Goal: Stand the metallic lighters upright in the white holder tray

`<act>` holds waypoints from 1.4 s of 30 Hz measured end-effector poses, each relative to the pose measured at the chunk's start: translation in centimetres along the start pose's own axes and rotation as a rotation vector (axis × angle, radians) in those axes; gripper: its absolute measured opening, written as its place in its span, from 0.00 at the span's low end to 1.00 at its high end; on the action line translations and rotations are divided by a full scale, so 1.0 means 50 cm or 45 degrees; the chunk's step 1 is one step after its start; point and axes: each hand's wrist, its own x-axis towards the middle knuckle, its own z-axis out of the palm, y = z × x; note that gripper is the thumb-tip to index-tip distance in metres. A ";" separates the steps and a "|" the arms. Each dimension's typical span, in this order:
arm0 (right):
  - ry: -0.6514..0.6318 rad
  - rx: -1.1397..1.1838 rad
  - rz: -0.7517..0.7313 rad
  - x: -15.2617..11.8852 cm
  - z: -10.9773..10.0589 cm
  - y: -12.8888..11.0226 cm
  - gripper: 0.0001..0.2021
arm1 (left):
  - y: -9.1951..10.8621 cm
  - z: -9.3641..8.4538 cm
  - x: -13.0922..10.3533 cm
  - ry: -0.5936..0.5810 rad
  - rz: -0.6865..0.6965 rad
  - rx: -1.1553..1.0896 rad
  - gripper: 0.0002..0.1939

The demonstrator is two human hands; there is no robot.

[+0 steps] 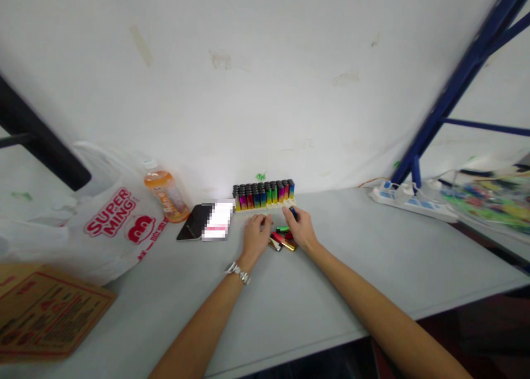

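Observation:
Slim lighters [265, 195] with shiny rainbow-coloured bodies and black ends stand upright in rows in a pale rack [281, 205] against the wall. My right hand [303, 229] is just in front of the rack's right end, its thumb and fingers closed on a dark blue lighter [293, 213]. Left of it, my left hand [256, 236] has its fingers curled inward; whatever is in them is hidden. Between the hands several loose lighters lie in a small pile, among them a red and gold one [285, 241] and a green one [282, 229].
Left of the rack lie a dark phone [194, 222] and a bright blurred-out sheet or screen [218, 221]. Beyond them stand an orange drink bottle [168, 194], a white plastic bag [111, 219] and a cardboard box [53, 312]. A power strip [414, 201] sits by the blue frame [439, 108].

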 end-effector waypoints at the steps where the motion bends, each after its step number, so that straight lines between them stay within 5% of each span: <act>1: -0.005 0.011 0.000 -0.001 0.000 0.000 0.22 | 0.000 0.000 0.000 0.001 0.003 -0.006 0.18; 20: 0.045 -0.039 -0.015 0.006 0.005 -0.002 0.13 | -0.005 0.003 0.002 -0.012 0.008 0.047 0.19; 34: 0.075 -0.096 0.027 0.003 0.005 -0.006 0.19 | -0.003 0.002 0.001 0.002 0.014 0.056 0.20; 42: -0.077 -0.005 0.018 0.012 -0.005 0.004 0.15 | -0.007 0.003 0.001 0.008 0.013 0.037 0.20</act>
